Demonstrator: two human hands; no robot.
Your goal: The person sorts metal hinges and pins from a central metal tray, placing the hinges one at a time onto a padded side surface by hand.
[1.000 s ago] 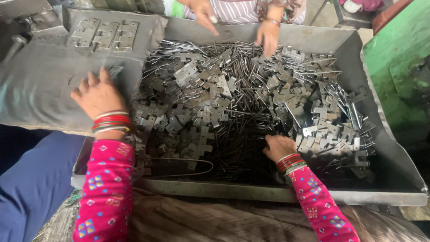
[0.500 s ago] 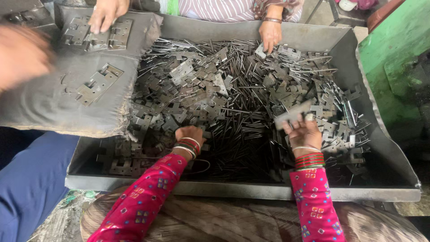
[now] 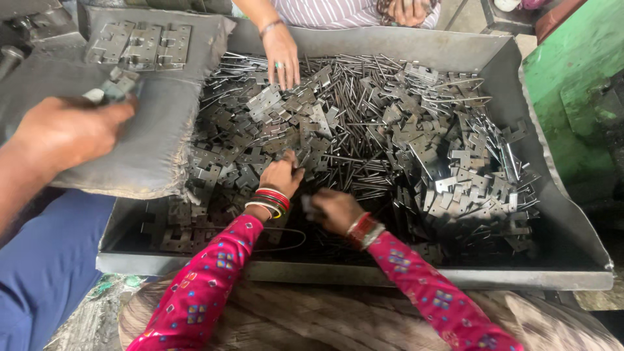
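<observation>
My left hand [image 3: 281, 175] is down in the big grey metal tray [image 3: 455, 276]. Its fingers curl onto the flat metal hinge pieces [image 3: 260, 140] in the heap, touching them. I cannot tell if it has one pinched.

My right hand [image 3: 335, 209] is just beside my left hand, low in the tray. It is closed around something small and dark, but the thing is too hidden to name. Both my wrists wear red and white bangles [image 3: 270, 200], and my sleeves are pink with little coloured squares.

Out past my fingers lies a big pile of thin metal pins [image 3: 364, 84] mixed with more hinge pieces. To the right of my right hand, more hinge pieces [image 3: 474, 188] are heaped against the tray wall. Further right is a green wall [image 3: 572, 71].

Across the tray from me, another person's hand [image 3: 281, 55] rests open on the pile.

To the left of my left hand is a grey sack [image 3: 149, 149]. Finished hinges [image 3: 140, 45] lie in a row on its far end. A third person's hand [image 3: 68, 130] is blurry above the sack and holds a metal piece.
</observation>
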